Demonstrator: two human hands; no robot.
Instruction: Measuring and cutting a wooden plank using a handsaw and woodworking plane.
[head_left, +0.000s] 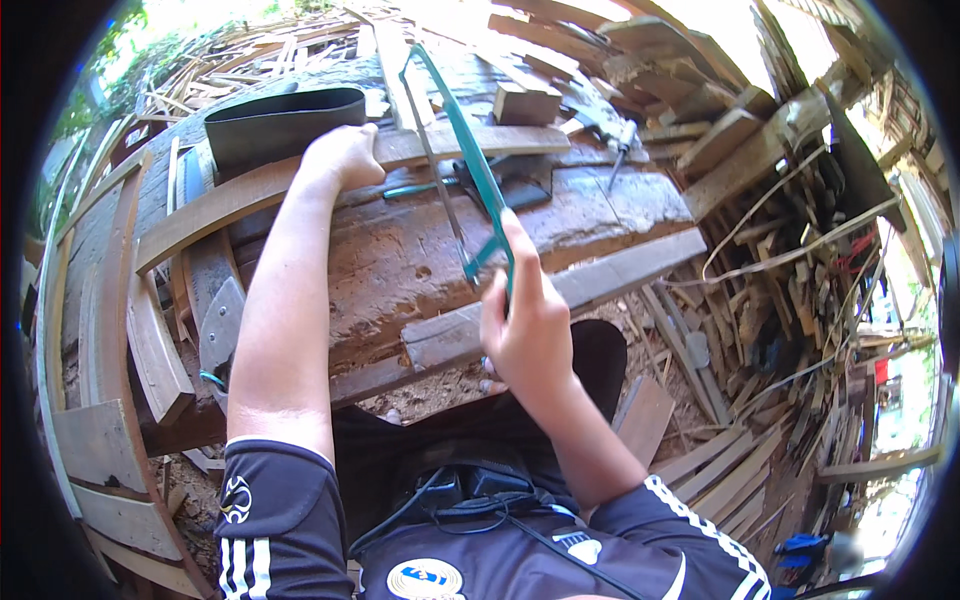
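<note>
The left hand (343, 158) and forearm block a stretch of a wooden strip (215, 214), the fingertips out of sight beyond it. The right hand (530, 335) masks most of the handle of a green bow saw (464, 130), its teeth too fine to make out; whether the blade touches the strip cannot be told. Hand and strip conceal part of a black open-topped piece (265, 130), while the saw partly screens a dark object (525, 190) behind it. The lower border crops the shirt (640, 535); the round lens edge clips scrap timber (725, 135). At lower right, a blue item (800, 550) blurs beyond recognition.
</note>
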